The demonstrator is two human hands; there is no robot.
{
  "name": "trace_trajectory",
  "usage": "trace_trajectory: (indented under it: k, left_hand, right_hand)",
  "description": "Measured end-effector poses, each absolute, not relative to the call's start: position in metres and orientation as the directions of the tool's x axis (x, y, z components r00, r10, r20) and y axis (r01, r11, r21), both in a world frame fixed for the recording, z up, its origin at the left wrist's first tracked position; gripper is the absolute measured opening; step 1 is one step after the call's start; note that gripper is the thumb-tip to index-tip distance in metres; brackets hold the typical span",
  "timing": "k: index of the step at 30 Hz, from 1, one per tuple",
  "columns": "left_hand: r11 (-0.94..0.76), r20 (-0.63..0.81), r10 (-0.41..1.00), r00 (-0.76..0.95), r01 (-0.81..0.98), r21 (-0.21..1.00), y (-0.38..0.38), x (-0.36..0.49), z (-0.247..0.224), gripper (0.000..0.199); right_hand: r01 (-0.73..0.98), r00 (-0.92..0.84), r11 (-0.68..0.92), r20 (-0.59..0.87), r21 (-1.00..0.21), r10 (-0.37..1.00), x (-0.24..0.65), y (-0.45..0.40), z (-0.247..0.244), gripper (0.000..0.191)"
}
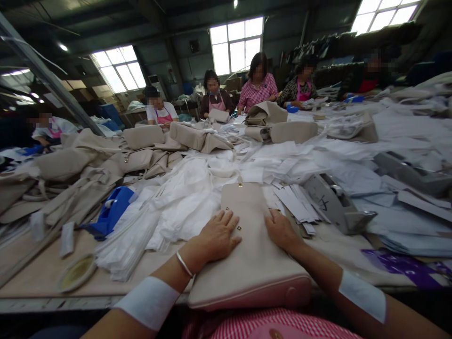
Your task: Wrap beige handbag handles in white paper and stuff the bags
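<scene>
A beige leather handbag (252,259) lies flat in front of me, its base towards my body and overhanging the table's front edge. Small gold metal fittings show on its surface and at the far end. My left hand (219,235) rests flat on the bag's left side with the fingers stretched out. At the opposite edge, my right hand (281,230) grips the bag's side, its fingertips partly hidden. White patches are stuck on both my forearms.
A blue tape dispenser (112,211), a stack of clear sleeves (125,247) and a round dish (76,273) are on the left. Grey tape dispensers (334,202) and white papers (298,202) lie right. Beyond are beige bags (144,136), white wrapping (192,197) and several co-workers.
</scene>
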State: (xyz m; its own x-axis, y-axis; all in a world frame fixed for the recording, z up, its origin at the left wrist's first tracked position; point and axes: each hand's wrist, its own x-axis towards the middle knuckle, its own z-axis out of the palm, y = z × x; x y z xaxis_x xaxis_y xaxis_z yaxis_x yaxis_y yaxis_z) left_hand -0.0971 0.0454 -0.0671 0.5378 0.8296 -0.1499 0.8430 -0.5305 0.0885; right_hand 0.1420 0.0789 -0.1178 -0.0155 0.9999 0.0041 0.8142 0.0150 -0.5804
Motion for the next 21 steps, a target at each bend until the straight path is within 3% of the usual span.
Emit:
trace_trajectory:
  k: [4,6,8,10,13,21]
  left_hand:
    - [-0.543,-0.162,0.822,0.546,0.837,0.066,0.046,-0.08,-0.067,0.076]
    - [-0.578,-0.16,0.797,0.582,0.812,0.076,0.046,-0.075,-0.069,0.077]
    - [-0.601,-0.156,0.779,0.607,0.794,0.09,0.045,-0.073,-0.072,0.076]
    - [-0.598,-0.155,0.779,0.607,0.795,0.103,0.043,-0.075,-0.073,0.075]
    - [-0.575,-0.172,0.789,0.59,0.807,0.133,0.041,-0.078,-0.071,0.078]
    - [-0.585,-0.26,0.75,0.608,0.793,0.169,0.053,-0.07,-0.063,0.074]
  right_hand:
    - [0.924,-0.131,0.2,0.223,-0.326,0.966,0.14,0.069,-0.096,0.051]
    - [0.892,-0.346,0.414,0.317,-0.18,0.883,0.138,0.066,-0.088,0.053]
    - [0.792,-0.548,0.596,0.277,-0.132,0.789,0.135,0.065,-0.089,0.054]
    - [0.732,-0.638,0.658,0.162,-0.179,0.753,0.132,0.066,-0.096,0.061]
    - [0.758,-0.607,0.594,0.042,-0.269,0.794,0.131,0.069,-0.109,0.073]
    - [0.766,-0.518,0.481,0.034,-0.427,0.855,0.132,0.069,-0.101,0.074]
